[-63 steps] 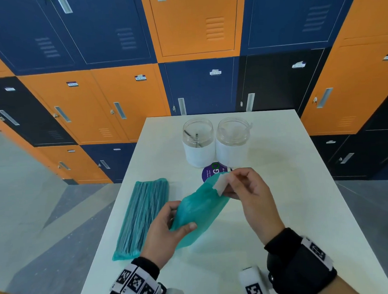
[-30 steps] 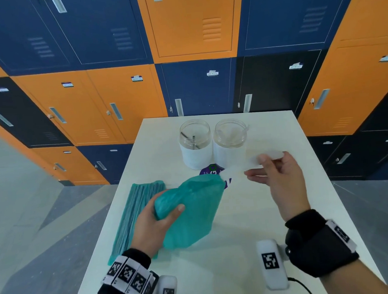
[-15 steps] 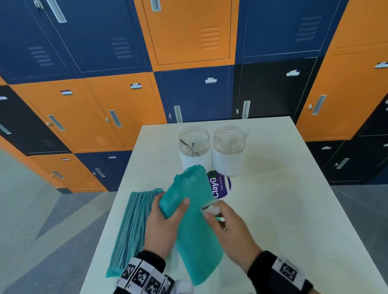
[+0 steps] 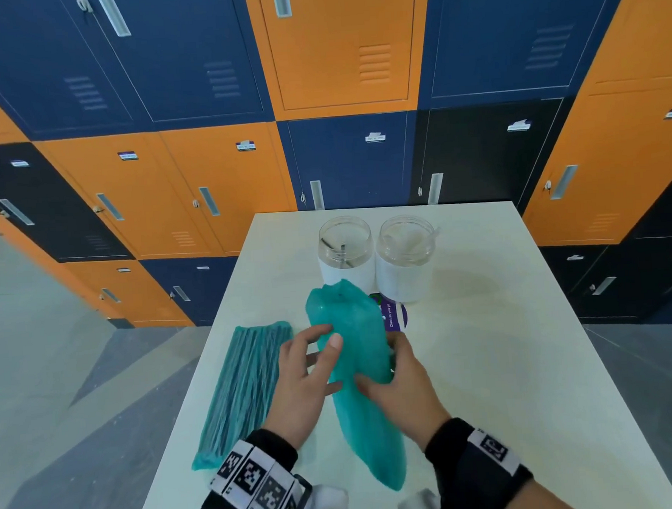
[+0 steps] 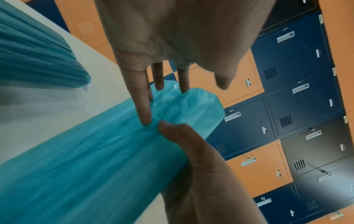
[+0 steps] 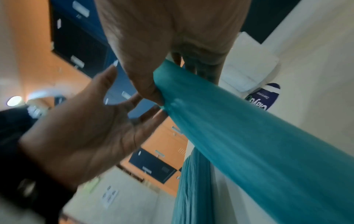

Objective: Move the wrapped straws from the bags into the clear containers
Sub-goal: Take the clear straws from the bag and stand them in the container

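A teal plastic bag (image 4: 357, 371) stands tilted above the table between both hands, its top near the containers. My right hand (image 4: 388, 369) pinches the bag's middle, thumb in front and fingers behind; the right wrist view shows that pinch on the bag (image 6: 249, 144). My left hand (image 4: 320, 345) is spread, its straight fingers (image 5: 145, 109) only touching the bag (image 5: 95, 159). A second teal bag of straws (image 4: 248, 385) lies flat at the left. Two clear containers (image 4: 346, 253) (image 4: 405, 254) with white labels stand at the back. No loose straw shows.
A purple printed packet (image 4: 395, 315) lies just in front of the containers, partly behind the bag. The white table (image 4: 490, 363) ends close to the flat bag on the left. Orange, blue and black lockers fill the wall behind.
A second ago my right hand held a white strip up near the containers; it has come back and taken the bag's middle. My left hand has loosened from a grip to spread fingers.
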`<state>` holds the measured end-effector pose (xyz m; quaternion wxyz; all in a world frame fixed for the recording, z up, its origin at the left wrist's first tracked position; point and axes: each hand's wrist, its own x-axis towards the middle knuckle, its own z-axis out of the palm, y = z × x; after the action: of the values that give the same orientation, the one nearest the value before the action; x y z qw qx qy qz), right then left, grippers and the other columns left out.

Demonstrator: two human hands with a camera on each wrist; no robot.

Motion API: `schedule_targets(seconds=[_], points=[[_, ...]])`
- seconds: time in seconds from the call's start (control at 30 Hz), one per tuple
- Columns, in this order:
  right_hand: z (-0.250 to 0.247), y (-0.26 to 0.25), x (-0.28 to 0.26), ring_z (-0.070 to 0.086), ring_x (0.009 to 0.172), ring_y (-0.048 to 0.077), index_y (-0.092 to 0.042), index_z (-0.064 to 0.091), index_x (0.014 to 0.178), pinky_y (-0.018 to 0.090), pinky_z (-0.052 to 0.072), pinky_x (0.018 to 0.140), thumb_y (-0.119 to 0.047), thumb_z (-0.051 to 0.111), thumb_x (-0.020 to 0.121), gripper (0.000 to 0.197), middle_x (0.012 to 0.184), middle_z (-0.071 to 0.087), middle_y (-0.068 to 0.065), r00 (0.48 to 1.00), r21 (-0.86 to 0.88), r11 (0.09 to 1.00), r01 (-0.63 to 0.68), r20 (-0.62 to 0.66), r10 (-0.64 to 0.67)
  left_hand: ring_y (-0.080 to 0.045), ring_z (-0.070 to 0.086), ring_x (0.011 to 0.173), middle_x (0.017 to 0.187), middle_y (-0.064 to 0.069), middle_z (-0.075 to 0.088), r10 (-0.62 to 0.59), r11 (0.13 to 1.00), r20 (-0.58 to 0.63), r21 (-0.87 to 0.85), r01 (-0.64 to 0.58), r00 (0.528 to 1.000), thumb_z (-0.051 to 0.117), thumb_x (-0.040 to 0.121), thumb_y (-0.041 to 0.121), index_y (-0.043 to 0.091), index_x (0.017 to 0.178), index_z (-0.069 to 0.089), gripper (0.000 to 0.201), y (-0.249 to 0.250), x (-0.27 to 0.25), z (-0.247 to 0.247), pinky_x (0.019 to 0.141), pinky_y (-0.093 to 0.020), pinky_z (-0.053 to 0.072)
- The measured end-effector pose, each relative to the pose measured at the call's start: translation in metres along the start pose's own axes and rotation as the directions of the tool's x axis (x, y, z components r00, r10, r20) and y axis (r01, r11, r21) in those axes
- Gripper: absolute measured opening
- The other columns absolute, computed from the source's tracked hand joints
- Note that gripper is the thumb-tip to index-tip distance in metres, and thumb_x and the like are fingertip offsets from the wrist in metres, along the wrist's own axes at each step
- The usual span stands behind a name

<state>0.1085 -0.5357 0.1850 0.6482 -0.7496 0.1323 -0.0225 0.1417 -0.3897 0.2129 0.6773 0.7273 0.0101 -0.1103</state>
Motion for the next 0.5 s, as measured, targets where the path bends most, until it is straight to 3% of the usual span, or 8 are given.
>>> schedule_targets(seconds=[0.1, 0.17, 0.23, 0.33, 0.4, 0.5], points=[[-0.020, -0.004, 0.009, 0.069, 0.089, 0.022, -0.021, 0.059, 0.101, 0.034, 0.056, 0.077, -0.014, 0.066, 0.060, 0.042, 0.096, 0.072, 0.001, 0.998, 0.176, 0.982, -0.065, -0.004, 0.067, -0.015, 0.057, 0.102, 0.123, -0.005, 0.046, 0.041, 0.991, -0.136, 0.128, -0.024, 0.990, 0.084, 0.066, 0.047, 0.022, 0.122, 0.044, 0.073, -0.012, 0.005, -0.010, 0.081, -0.031, 0.053], [-0.034, -0.009, 0.010, 0.068, 0.085, 0.026, -0.011, 0.062, 0.102, 0.033, 0.054, 0.071, -0.008, 0.062, 0.057, 0.046, 0.094, 0.073, 0.006, 0.993, 0.331, 0.938, -0.107, 0.074, 0.088, -0.013, 0.056, 0.105, 0.123, -0.001, 0.047, 0.033, 0.987, -0.145, 0.159, -0.010, 0.989, 0.086, 0.057, 0.047, 0.020, 0.133, 0.037, 0.095, -0.017, 0.006, -0.018, 0.081, -0.022, 0.047], [-0.043, -0.012, 0.012, 0.068, 0.082, 0.025, -0.006, 0.064, 0.105, 0.031, 0.053, 0.068, -0.003, 0.057, 0.054, 0.051, 0.093, 0.072, 0.008, 0.984, 0.421, 0.894, -0.154, 0.147, 0.100, -0.009, 0.060, 0.109, 0.127, 0.004, 0.055, -0.004, 0.994, 0.002, 0.108, 0.004, 1.000, 0.085, 0.056, 0.047, 0.022, 0.136, 0.040, 0.095, -0.014, 0.003, -0.022, 0.080, -0.017, 0.049], [-0.046, -0.007, 0.015, 0.065, 0.084, 0.029, -0.003, 0.066, 0.103, 0.034, 0.051, 0.071, 0.000, 0.049, 0.049, 0.056, 0.096, 0.069, 0.016, 0.964, 0.518, 0.821, -0.241, 0.225, 0.141, -0.009, 0.067, 0.108, 0.122, 0.003, 0.069, -0.046, 0.999, 0.281, -0.007, 0.050, 0.959, 0.085, 0.055, 0.047, 0.021, 0.129, 0.050, 0.086, -0.005, -0.002, -0.024, 0.079, -0.017, 0.053], [-0.046, -0.002, 0.016, 0.063, 0.087, 0.032, -0.002, 0.066, 0.104, 0.038, 0.049, 0.075, -0.002, 0.047, 0.048, 0.059, 0.099, 0.068, 0.019, 0.946, 0.548, 0.780, -0.302, 0.270, 0.177, -0.010, 0.066, 0.111, 0.120, 0.006, 0.070, -0.058, 0.997, 0.386, -0.027, 0.074, 0.921, 0.090, 0.049, 0.054, 0.021, 0.127, 0.052, 0.093, -0.001, -0.005, -0.025, 0.082, -0.019, 0.053], [-0.047, 0.003, 0.015, 0.062, 0.088, 0.033, -0.003, 0.066, 0.104, 0.039, 0.048, 0.076, -0.003, 0.046, 0.049, 0.059, 0.098, 0.067, 0.019, 0.924, 0.559, 0.747, -0.359, 0.324, 0.202, -0.010, 0.065, 0.113, 0.118, 0.012, 0.070, -0.092, 0.994, 0.451, -0.007, 0.106, 0.888, 0.090, 0.041, 0.060, 0.023, 0.126, 0.053, 0.100, -0.001, -0.006, -0.025, 0.086, -0.020, 0.052]])
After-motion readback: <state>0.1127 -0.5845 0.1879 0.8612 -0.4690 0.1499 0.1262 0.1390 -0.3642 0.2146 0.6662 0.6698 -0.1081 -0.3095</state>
